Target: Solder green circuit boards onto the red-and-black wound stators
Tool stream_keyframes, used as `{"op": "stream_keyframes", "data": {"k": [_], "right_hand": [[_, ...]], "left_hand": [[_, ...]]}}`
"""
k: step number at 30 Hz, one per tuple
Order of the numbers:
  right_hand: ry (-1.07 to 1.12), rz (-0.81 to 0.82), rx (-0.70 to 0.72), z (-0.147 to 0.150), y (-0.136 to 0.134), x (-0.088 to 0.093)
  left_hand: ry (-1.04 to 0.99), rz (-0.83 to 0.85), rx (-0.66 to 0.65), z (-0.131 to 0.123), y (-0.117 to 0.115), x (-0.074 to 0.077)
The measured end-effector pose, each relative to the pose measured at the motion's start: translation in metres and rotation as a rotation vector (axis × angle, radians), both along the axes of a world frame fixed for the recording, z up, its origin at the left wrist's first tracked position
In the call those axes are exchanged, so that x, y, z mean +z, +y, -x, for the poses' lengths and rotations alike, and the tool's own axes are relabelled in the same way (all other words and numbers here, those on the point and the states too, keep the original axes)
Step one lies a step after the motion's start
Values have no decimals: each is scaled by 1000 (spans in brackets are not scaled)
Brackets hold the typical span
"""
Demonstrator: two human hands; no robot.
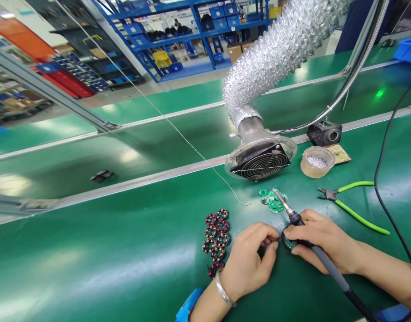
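Observation:
My right hand (322,241) is closed round a soldering iron (294,217), its tip pointing up-left over a small pile of green circuit boards (272,200). The same hand's fingers also press a small round coil part with a green board (288,242) on the green mat. My left hand (250,264) is curled beside that part, fingertips pinched close to it; what they hold is hidden. A thin solder wire (192,145) runs down from the upper left and ends near the boards. Left of my left hand lies a cluster of several round copper-wound coils (217,237).
A silver flexible duct with a fan grille (260,163) sits just behind the boards. A tape roll holding solder scraps (317,162), a black fixture (325,133) and green-handled cutters (351,201) lie to the right. A conveyor belt (124,152) carries a small part (101,175).

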State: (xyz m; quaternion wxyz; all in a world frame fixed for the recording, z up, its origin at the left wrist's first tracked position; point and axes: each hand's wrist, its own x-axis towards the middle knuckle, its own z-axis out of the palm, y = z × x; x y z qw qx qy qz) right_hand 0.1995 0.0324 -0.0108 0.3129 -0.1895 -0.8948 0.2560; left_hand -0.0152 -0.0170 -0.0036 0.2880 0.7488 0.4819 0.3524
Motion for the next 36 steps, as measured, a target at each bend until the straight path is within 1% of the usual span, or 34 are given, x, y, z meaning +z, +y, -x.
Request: {"op": "stream_keyframes", "data": {"k": [2,5,8,10,14,19,24,27,31,36], "right_hand": [[-37,-24,16,1,0,3],[-77,3,22,0,2,5],[-57,47,20,-1,2,5],[-39,40,16,-1,2,4],[-74,48,1,-1,1,5],[-39,69,4,0,2,7],[42,-8,-25,1,0,9],[72,-48,-44,2,-2,8],[79,-59,-37,3,-5,6],[71,-39,-27,4,-6,5]], "left_hand": [[-5,88,-42,0,1,-4],[-47,137,-66,0,3,-6],[-92,164,-65,-1,4,-5],[-109,197,-82,-1,5,-3],[-100,275,-115,-1,8,0],[-115,357,-56,-2,11,1],[-129,420,-17,-6,9,0],[-147,422,-9,-8,9,-1],[-152,381,-18,-7,9,-1],[-89,239,-65,-3,8,-1]]}}
